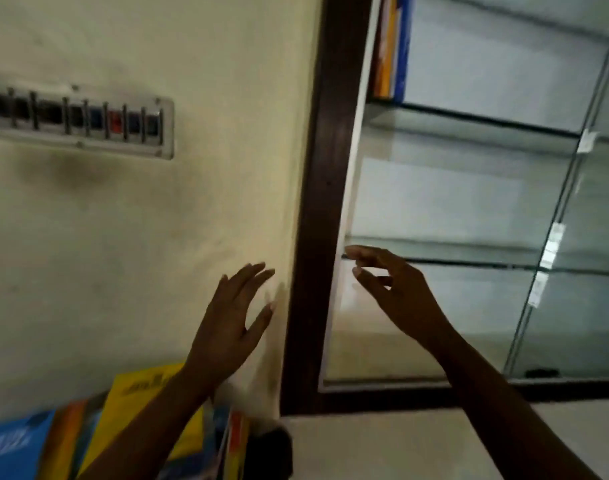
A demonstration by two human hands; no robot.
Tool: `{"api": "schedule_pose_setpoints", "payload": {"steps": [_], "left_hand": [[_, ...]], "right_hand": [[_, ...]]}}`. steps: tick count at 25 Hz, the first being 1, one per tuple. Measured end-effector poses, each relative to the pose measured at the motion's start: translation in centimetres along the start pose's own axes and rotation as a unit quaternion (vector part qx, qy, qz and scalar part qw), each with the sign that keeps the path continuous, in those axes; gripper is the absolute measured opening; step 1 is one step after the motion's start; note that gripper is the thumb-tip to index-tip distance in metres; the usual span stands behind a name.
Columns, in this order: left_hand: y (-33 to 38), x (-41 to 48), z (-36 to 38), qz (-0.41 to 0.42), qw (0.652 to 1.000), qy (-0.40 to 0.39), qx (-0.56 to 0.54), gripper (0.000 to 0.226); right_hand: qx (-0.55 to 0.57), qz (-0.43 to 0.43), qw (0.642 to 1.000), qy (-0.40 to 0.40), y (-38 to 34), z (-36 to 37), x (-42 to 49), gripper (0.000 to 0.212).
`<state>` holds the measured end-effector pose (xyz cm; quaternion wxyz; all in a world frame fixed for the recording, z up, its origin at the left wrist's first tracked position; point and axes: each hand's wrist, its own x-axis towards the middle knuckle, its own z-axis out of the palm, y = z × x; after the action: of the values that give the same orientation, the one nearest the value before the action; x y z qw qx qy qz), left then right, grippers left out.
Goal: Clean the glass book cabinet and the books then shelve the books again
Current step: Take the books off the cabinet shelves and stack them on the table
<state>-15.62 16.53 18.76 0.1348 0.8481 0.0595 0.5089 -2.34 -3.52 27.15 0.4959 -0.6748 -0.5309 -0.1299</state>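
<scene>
Beside cabinet frame (317, 202), left hand (227, 329), right hand (398, 296), each grip wide, books (136, 396) below, switchboard (78, 119) left.

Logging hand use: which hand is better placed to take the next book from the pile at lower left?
Probably left. The left hand is open just above the pile of books; the right hand, also empty, is over by the cabinet's glass shelf.

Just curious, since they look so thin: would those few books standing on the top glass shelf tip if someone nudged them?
Probably. The books stand at the left end of the glass shelf with nothing to their right, so a nudge could topple them that way. They look slim, so likely light and bendy. That shelf looks smooth; they may slide.
</scene>
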Motion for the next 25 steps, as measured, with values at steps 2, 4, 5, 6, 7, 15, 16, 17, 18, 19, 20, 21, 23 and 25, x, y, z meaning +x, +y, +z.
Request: {"api": "schedule_pose_setpoints", "payload": {"steps": [2,4,5,6,7,15,16,17,18,19,20,21,23,25], "left_hand": [[2.1,7.9,1.1,0.053,0.997,0.037,0.032,0.053],[4.9,15.3,2.7,0.112,0.987,0.081,0.077,0.055],[6.0,18.3,3.4,0.135,0.980,0.105,0.100,0.056],[6.9,20.8,4.0,0.153,0.973,0.124,0.121,0.056],[7.6,23.5,4.8,0.166,0.965,0.144,0.145,0.057],[6.3,36.7,9.2,0.094,0.920,0.212,0.317,0.070],[5.8,36.7,9.6,0.094,0.909,0.218,0.341,0.070],[5.6,36.7,9.8,0.097,0.901,0.226,0.356,0.069],[5.5,36.9,9.8,0.101,0.897,0.232,0.363,0.068],[5.3,36.9,9.8,0.105,0.893,0.238,0.367,0.066],[5.4,37.0,9.8,0.108,0.891,0.243,0.367,0.065],[5.4,37.0,9.7,0.107,0.892,0.247,0.364,0.064],[5.4,37.1,9.7,0.103,0.894,0.248,0.359,0.062],[5.2,37.0,9.7,0.108,0.893,0.252,0.358,0.061]], "right_hand": [[0.006,-0.020,0.999,0.035,1.4,-4.3,5.5,0.024],[0.008,-0.049,0.997,0.059,3.3,-8.7,10.8,0.023],[0.003,-0.065,0.996,0.063,3.9,-10.5,13.0,0.022],[0.000,-0.078,0.995,0.065,4.4,-12.0,15.0,0.022],[-0.003,-0.095,0.993,0.069,4.9,-13.7,17.0,0.021],[-0.002,-0.081,0.997,-0.002,3.9,-19.7,32.5,0.054],[-0.002,-0.072,0.997,-0.025,3.6,-19.2,34.2,0.067],[0.010,-0.066,0.997,-0.041,3.5,-18.6,35.6,0.077],[0.030,-0.060,0.996,-0.050,3.5,-17.9,37.0,0.084],[0.052,-0.056,0.995,-0.057,3.6,-17.1,37.9,0.087],[0.069,-0.054,0.994,-0.062,4.0,-16.4,38.5,0.087],[0.082,-0.056,0.993,-0.065,4.5,-15.7,38.7,0.084],[0.112,-0.062,0.989,-0.073,5.5,-15.1,38.9,0.072],[0.154,-0.075,0.982,-0.085,6.7,-15.3,38.7,0.059]]}}
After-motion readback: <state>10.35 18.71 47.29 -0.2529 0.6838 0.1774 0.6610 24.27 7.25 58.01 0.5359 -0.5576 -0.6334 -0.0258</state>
